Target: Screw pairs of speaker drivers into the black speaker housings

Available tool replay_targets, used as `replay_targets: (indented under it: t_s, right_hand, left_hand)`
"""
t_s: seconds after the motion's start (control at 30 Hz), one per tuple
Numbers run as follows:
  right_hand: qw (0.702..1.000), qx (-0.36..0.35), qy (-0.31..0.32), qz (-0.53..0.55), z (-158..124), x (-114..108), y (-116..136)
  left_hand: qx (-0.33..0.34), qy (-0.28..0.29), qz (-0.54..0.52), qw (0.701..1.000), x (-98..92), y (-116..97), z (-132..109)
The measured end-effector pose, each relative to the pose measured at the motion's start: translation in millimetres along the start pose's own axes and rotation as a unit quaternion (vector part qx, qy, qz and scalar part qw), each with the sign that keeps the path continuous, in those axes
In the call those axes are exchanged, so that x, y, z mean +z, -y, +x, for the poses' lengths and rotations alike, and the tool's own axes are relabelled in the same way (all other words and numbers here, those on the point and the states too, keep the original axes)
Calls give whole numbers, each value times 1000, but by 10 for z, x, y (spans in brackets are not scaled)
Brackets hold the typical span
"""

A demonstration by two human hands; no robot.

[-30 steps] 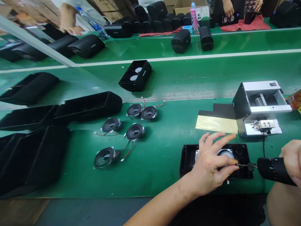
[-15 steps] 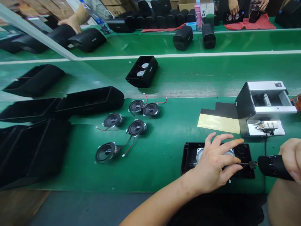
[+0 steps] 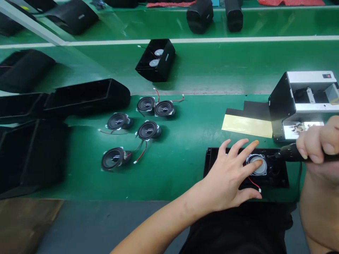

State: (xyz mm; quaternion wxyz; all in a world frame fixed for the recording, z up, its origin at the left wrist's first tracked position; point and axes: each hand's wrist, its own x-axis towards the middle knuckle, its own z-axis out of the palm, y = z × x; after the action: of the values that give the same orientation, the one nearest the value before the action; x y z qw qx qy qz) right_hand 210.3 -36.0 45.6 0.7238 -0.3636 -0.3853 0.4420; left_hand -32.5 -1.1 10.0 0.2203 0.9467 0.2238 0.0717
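My left hand point(image 3: 234, 173) lies spread over a black speaker panel point(image 3: 278, 176), its fingers apart and a fingertip on the round silver back of a speaker driver point(image 3: 256, 165) set in the panel. A red wire point(image 3: 254, 182) with a white plug runs out from beneath that driver toward my thumb. My right hand point(image 3: 317, 141) is wrapped round a black electric screwdriver point(image 3: 290, 152), held nearly level, with its bit pointing left over the panel near the driver's upper right edge. Whether the bit touches a screw I cannot tell.
Several loose speaker drivers point(image 3: 148, 130) with wires lie left of the panel. Black speaker housings point(image 3: 87, 97) stand at the far left; another housing point(image 3: 156, 60) sits farther back. A silver-and-black machine point(image 3: 280, 106) stands behind my right hand, beside a yellow sheet point(image 3: 246, 126).
The screwdriver has moved from the driver's lower right side up to its upper right. My left fingers have spread and let go near the bit. The camera view has tilted down.
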Motion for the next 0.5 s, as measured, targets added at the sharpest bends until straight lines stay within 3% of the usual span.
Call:
replay_targets:
  t_s: [0.1, 0.3, 0.5]
  right_hand:
    - [999, -32, 14, 16, 94, 98, -110]
    - [1000, 22, 11, 7, 183, 233, -159]
    - [998, -27, 59, 19, 257, 137, -274]
  left_hand:
    - [10, 25, 23, 999, 31, 18, -5]
    - [17, 30, 42, 999, 34, 36, 10]
    - [14, 27, 44, 999, 22, 46, 17]
